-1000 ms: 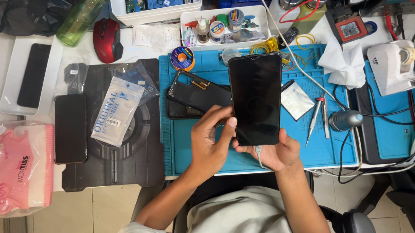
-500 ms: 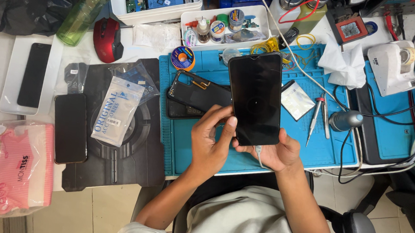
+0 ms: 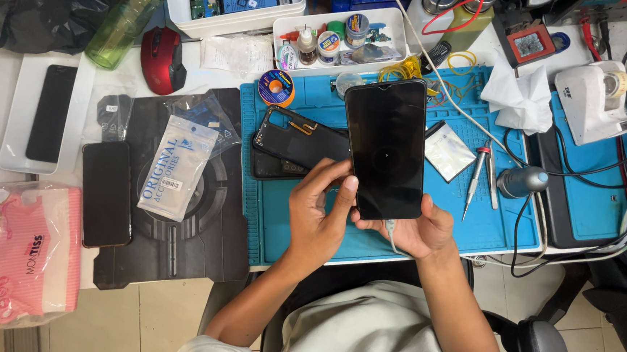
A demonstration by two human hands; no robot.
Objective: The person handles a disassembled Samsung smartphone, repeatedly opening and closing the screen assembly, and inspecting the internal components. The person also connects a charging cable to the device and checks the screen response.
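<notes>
Almost nothing has shifted since the earlier frames: both hands stay where they were, and the dark phone [image 3: 387, 150] has kept its upright place above the blue mat [image 3: 282, 217].

At present the right hand [image 3: 410, 229] cradles the phone's lower end from beneath, fingers closed round its bottom edge, with a thin pale cable [image 3: 390, 235] hanging out just under it. The left hand [image 3: 318, 212] meets the phone at its lower left edge, thumb laid against the side and fingers curled behind, so both hands are clamped on the same thing. The phone is lifted clear of the mat, screen facing up and blank.

By my judgement it is a light, stiff slab with smooth glass that could slide in the fingers and would crack if dropped or bent; the safest hold looks to be along the two long edges, not by pressing the glass face, and without tugging the cable.

Just left of it on the mat lie a black back cover [image 3: 301, 140] and a second dark phone [image 3: 274, 166]. Two screwdrivers [image 3: 482, 175] rest to the right, near a crumpled white tissue [image 3: 521, 98]. Further left a red mouse [image 3: 162, 59], a green bottle [image 3: 126, 19] and another black phone [image 3: 106, 194] sit well apart from the hands.
</notes>
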